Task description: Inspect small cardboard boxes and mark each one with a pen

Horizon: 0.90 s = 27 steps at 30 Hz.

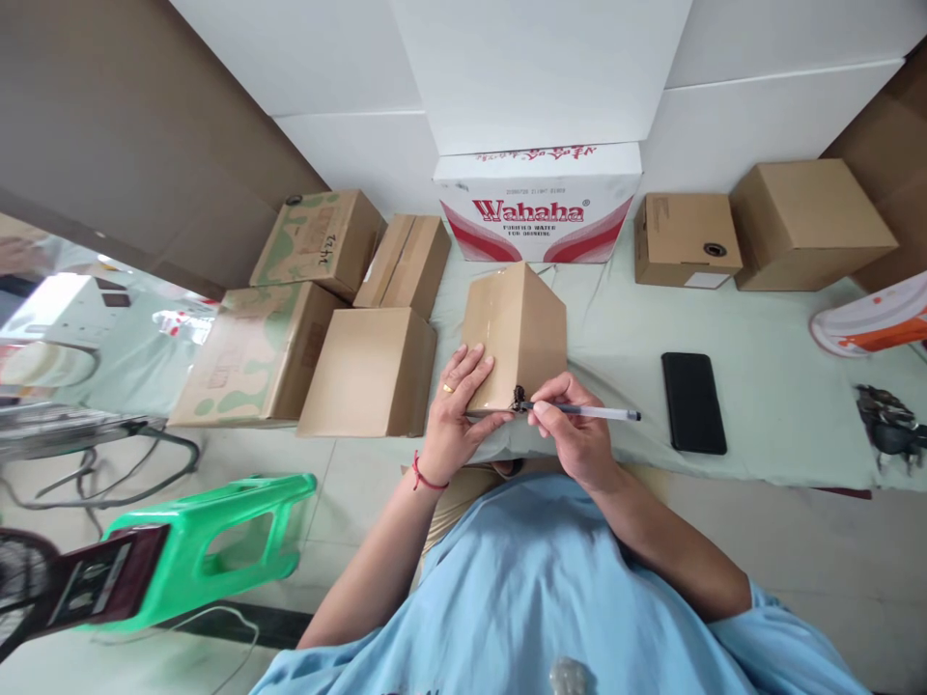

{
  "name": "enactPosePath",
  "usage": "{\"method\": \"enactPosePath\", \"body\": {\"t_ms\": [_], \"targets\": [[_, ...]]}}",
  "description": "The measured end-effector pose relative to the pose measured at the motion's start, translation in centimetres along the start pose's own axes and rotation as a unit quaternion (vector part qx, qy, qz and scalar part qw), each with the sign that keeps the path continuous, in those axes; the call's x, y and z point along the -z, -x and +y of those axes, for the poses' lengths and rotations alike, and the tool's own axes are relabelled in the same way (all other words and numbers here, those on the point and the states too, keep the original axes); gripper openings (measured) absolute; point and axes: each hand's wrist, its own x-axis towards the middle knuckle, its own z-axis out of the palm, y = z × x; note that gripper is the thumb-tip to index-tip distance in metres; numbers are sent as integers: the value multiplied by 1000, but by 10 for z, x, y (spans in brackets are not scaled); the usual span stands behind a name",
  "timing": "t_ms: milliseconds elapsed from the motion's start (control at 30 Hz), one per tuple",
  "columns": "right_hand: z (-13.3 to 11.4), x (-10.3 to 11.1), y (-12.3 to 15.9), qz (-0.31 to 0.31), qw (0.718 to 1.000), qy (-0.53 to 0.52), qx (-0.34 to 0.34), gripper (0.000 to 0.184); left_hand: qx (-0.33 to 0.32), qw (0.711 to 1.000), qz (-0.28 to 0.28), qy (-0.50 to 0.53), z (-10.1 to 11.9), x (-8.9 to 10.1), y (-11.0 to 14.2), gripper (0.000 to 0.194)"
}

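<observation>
A brown cardboard box [543, 323] with clear tape on its top stands at the table's front edge, turned with a corner toward me. My left hand [462, 396] grips its near left part, fingers spread over the top and thumb along the near edge. Between the thumb and fingers of my right hand [574, 425] is a pen [598, 412] with a clear barrel. The pen's tip meets the box's near corner, at a small black patch [519, 399]. Whether that patch is ink or a dark object, I cannot make out.
Several cardboard boxes [362, 372] are grouped at the left, and a Wahaha carton [540, 208] stands behind. Two more boxes [688, 232] are at the back right. A black phone [693, 403] and keys [887, 420] lie rightward. A green stool [210, 550] is at lower left.
</observation>
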Motion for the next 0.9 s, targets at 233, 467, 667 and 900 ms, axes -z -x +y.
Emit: {"method": "enactPosePath", "body": {"t_ms": [233, 467, 667, 900], "targets": [[-6, 0, 1, -7, 999, 33, -4, 15, 0, 1000, -6, -13, 1, 1, -1, 81], [-5, 4, 2, 12, 999, 46, 3, 11, -3, 1000, -1, -11, 0, 0, 0, 81], [-9, 4, 1, 7, 997, 69, -15, 13, -6, 1000, 3, -6, 0, -1, 0, 81], [-5, 47, -4, 110, 982, 80, -132, 46, 19, 1000, -4, 21, -8, 6, 7, 79]]}}
